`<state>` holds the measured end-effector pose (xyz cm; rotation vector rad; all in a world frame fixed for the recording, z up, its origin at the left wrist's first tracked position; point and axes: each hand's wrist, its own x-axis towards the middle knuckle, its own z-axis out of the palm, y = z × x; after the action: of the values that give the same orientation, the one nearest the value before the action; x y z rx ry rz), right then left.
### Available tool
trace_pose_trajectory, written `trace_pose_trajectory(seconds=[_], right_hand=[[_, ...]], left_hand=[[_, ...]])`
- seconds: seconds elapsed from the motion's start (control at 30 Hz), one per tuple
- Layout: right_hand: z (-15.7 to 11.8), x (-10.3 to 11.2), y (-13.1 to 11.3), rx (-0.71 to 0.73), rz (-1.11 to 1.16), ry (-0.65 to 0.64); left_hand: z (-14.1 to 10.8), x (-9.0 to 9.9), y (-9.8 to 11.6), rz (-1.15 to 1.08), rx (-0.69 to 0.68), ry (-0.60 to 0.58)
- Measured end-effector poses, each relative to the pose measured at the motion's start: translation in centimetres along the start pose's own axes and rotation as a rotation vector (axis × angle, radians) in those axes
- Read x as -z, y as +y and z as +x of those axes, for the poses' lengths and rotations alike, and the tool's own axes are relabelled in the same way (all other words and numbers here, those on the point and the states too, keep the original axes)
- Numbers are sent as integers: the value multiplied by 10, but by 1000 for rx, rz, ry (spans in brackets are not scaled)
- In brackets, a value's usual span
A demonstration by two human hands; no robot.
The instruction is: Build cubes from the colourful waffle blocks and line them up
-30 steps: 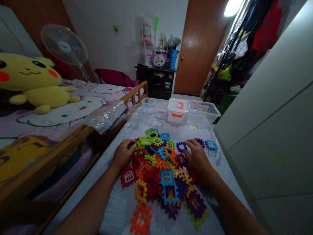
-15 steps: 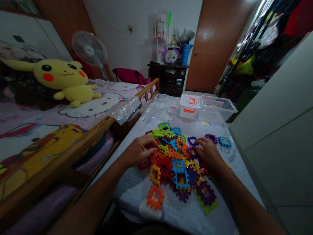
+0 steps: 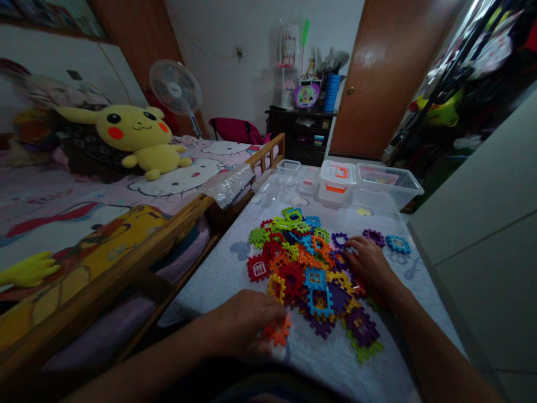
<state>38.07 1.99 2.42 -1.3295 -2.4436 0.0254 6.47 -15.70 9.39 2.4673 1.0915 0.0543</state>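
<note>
Orange piece [image 3: 282, 331]: flat, toothed, on the desk [image 3: 218, 280], at L hand's fingertips, partly covered by them.
L hand [image 3: 249, 319]: fingers curled down over that pc, approx. half closed; tips mostly hidden, can't tell if it's gripped.
Yellow frame [image 3: 281, 288]: just beyond L hand, at pile's near-left side.
Pile [image 3: 291, 274]: mixed-colour toothed pcs, overlapping, fwd of L hand & left of R hand.
R hand [image 3: 371, 264]: fingers loosely bent, tips at pile's R side by a purple frame [image 3: 337, 261]; can't tell if it has hold of anything.
Purple window piece [image 3: 361, 327]: nearer the person than R hand, overlapping a green piece [image 3: 369, 352].
Blue window piece [image 3: 397, 244]: right of R hand, off the pile.
Lidded box [image 3: 335, 193]: clear, orange clasp, well beyond both hands.
Bed rail [image 3: 184, 216]: left of & beyond L hand.
Edge risk: orange piece sits nr desk's near edge; a careless L-hand pull cld drop it.
Snag risk: overlapping teeth might catch, so tugging 1 pc cld drag neighbours & scatter them.
</note>
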Motion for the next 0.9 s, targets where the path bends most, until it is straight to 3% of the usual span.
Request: trace_pose_trajectory(seconds=[0.17,0.47,0.63,0.77,0.9], right_hand=[[1,-1,1,23,21,4],[1,-1,0,27,1,-21],[2,0,-1,1,-30,-68],[2,0,-1,-3,-34,-97],[2,-3,2,-22,-43,-86]], left_hand=[[7,-4,-2,127,27,-21],[8,0,-1,247,-58,50],[4,4,-8,197,-69,175],[-2,23,-13,-37,-55,286],[0,43,-24,-153,49,496]])
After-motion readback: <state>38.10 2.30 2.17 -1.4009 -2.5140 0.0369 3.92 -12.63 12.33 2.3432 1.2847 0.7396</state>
